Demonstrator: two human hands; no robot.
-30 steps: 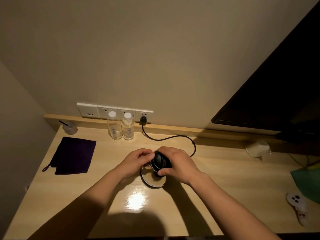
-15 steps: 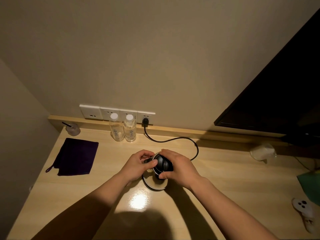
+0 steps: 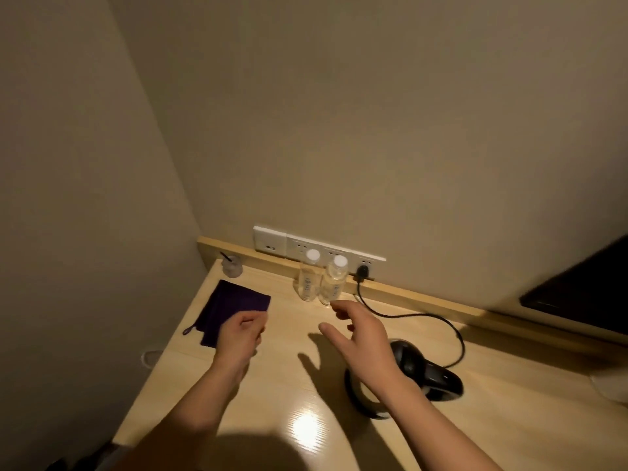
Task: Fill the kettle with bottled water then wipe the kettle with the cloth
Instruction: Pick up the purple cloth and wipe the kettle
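The black kettle point(image 3: 418, 372) stands on the wooden desk point(image 3: 292, 396) at the right, partly hidden behind my right wrist. My right hand point(image 3: 360, 334) hovers open over the desk, fingers spread toward two clear water bottles with white caps: one bottle point(image 3: 307, 278) on the left, the other bottle point(image 3: 334, 282) just beyond my fingertips. My left hand point(image 3: 239, 333) is loosely curled with nothing in it, over the near right corner of the dark purple cloth point(image 3: 231, 309), which lies flat at the left.
A black power cord point(image 3: 441, 321) runs from the wall socket strip point(image 3: 319, 248) around to the kettle. A small glass with a dark stick point(image 3: 232, 265) stands in the back left corner. A dark panel point(image 3: 577, 294) sits at the right. Walls close the left and back.
Both hands have let go of the kettle. The right hand moved toward the bottles, the left toward the cloth. The view swung left, so the kettle now appears at the right.
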